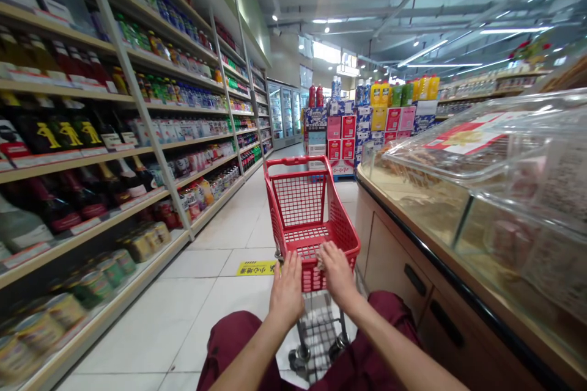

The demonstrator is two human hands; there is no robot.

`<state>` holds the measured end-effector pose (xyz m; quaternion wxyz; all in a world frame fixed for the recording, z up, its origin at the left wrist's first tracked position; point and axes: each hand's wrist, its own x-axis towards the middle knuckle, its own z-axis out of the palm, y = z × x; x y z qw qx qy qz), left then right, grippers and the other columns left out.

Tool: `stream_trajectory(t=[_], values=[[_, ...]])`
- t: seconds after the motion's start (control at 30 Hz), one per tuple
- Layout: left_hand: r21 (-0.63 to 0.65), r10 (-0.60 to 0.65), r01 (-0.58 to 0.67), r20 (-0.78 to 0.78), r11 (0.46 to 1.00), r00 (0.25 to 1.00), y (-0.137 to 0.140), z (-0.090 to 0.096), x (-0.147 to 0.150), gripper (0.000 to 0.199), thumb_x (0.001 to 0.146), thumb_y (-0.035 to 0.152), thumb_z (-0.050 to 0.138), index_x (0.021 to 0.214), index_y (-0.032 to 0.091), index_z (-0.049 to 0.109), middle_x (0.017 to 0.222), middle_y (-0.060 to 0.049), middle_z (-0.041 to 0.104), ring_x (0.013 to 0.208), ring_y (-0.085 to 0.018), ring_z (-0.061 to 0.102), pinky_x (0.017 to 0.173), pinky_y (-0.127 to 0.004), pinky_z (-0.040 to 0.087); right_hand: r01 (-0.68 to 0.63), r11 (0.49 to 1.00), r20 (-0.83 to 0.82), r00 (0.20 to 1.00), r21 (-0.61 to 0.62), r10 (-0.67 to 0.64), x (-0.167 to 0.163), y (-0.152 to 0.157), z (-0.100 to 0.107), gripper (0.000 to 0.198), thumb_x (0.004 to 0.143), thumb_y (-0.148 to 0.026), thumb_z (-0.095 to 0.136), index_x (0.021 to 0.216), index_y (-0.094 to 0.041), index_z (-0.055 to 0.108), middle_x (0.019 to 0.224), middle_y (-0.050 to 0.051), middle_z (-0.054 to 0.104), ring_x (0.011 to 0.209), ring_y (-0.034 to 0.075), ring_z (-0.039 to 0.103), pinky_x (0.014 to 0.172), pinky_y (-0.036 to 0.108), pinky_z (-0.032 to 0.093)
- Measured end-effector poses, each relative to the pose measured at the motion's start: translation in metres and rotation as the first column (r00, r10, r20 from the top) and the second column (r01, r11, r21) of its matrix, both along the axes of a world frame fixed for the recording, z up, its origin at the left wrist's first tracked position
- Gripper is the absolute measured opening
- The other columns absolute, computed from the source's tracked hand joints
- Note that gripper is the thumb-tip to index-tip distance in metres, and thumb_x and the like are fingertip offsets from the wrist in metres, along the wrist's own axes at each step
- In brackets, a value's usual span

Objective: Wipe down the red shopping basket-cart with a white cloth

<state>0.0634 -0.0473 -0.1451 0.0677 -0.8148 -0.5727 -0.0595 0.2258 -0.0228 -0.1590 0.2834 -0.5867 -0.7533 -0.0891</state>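
Note:
A red plastic shopping cart (300, 195) stands in front of my knees, its near end towards me and its mesh basket bare inside. My left hand (288, 287) lies against the left of this near end, fingers stretched out together. At the right part of the near rim is my right hand (337, 272), fingers bent. A small pale, crumpled-looking thing (320, 260) shows at its fingertips, too small to name. The undersides of both hands are hidden. Below, the cart's metal frame and wheels (299, 355) show between my maroon trouser legs (243, 342).
Shelves (183, 182) of bottles and cans line the left side. A wooden counter (389, 250) with clear plastic packages (458, 146) runs close on the right. Stacked drink boxes (342, 134) stand ahead. A yellow floor sticker (254, 268) lies left of the cart.

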Motion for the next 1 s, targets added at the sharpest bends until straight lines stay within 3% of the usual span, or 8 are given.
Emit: stream_trajectory(t=[0.07,0.13,0.3,0.47,0.53,0.73,0.9,1.0], values=[[-0.008,-0.021,0.021,-0.012,1.0,1.0,-0.001,0.002,0.0,0.073,0.066,0.017,0.037,0.135,0.009,0.015,0.144,-0.009,0.009,0.132,-0.021,0.002,0.107,-0.045,0.009,-0.123,0.992,0.031,0.992,0.015,0.122,-0.012,-0.002,-0.002,0.044,0.08,-0.003,0.035,0.119,-0.017,0.05,0.129,0.007,0.044,0.123,0.02,0.033,0.101,0.04,0.027],[-0.015,-0.028,0.027,-0.025,1.0,0.999,-0.001,0.003,-0.001,0.072,0.067,0.018,0.036,0.135,0.009,0.014,0.144,-0.008,0.009,0.132,-0.021,0.002,0.107,-0.045,0.01,-0.126,0.992,0.041,0.991,0.003,0.126,-0.004,-0.002,0.001,0.045,0.08,-0.003,0.035,0.119,-0.018,0.05,0.13,0.006,0.044,0.124,0.02,0.032,0.101,0.041,0.026],[-0.008,-0.005,0.005,-0.034,1.0,0.999,-0.001,0.004,0.001,0.071,0.067,0.014,0.035,0.135,0.009,0.013,0.144,-0.009,0.009,0.132,-0.021,0.003,0.106,-0.045,0.011,0.201,0.978,-0.027,0.979,-0.056,-0.202,0.038,0.0,0.009,0.043,0.08,-0.003,0.034,0.119,-0.012,0.05,0.129,0.013,0.043,0.124,0.024,0.032,0.099,0.045,0.027],[-0.04,0.003,-0.005,-0.053,0.999,0.999,-0.002,0.008,0.001,0.072,0.066,0.015,0.036,0.135,0.009,0.015,0.144,-0.009,0.009,0.132,-0.021,0.004,0.106,-0.045,0.012,-0.079,0.997,0.02,0.997,-0.005,0.079,-0.006,-0.004,0.005,0.043,0.08,-0.003,0.035,0.117,-0.016,0.052,0.129,0.009,0.044,0.123,0.021,0.034,0.1,0.04,0.028],[-0.056,-0.003,0.0,-0.056,0.998,0.998,-0.003,0.011,-0.001,0.071,0.067,0.015,0.035,0.135,0.009,0.015,0.144,-0.008,0.009,0.132,-0.021,0.005,0.106,-0.045,0.012,-0.125,0.992,0.048,0.991,-0.017,0.126,-0.007,-0.004,0.009,0.043,0.08,-0.003,0.035,0.117,-0.017,0.052,0.129,0.008,0.044,0.123,0.02,0.033,0.1,0.041,0.027],[-0.054,0.007,-0.011,-0.066,0.999,0.998,-0.004,0.014,0.001,0.072,0.067,0.017,0.038,0.135,0.007,0.015,0.144,-0.01,0.009,0.132,-0.022,0.003,0.106,-0.046,0.01,0.2,0.974,0.018,0.98,-0.109,-0.199,0.032,0.0,0.02,0.042,0.081,-0.005,0.034,0.118,-0.012,0.051,0.13,0.013,0.042,0.124,0.025,0.032,0.099,0.044,0.027],[-0.069,-0.005,0.002,-0.049,0.998,0.999,-0.006,0.015,0.002,0.067,0.071,0.02,0.035,0.134,0.008,0.017,0.143,-0.009,0.01,0.132,-0.021,0.003,0.106,-0.045,0.011,-0.073,0.996,0.053,0.996,-0.051,0.076,-0.007,-0.006,0.008,0.045,0.079,-0.003,0.034,0.12,-0.015,0.049,0.131,0.008,0.043,0.124,0.02,0.031,0.102,0.038,0.024],[-0.07,-0.006,0.003,-0.044,0.998,0.999,-0.006,0.015,0.0,0.066,0.072,0.02,0.033,0.135,0.01,0.015,0.144,-0.008,0.009,0.132,-0.02,0.004,0.107,-0.044,0.011,-0.039,0.998,0.057,0.998,-0.039,0.041,0.007,-0.003,0.009,0.047,0.078,-0.003,0.035,0.121,-0.015,0.048,0.131,0.008,0.042,0.125,0.02,0.029,0.101,0.041,0.023]])
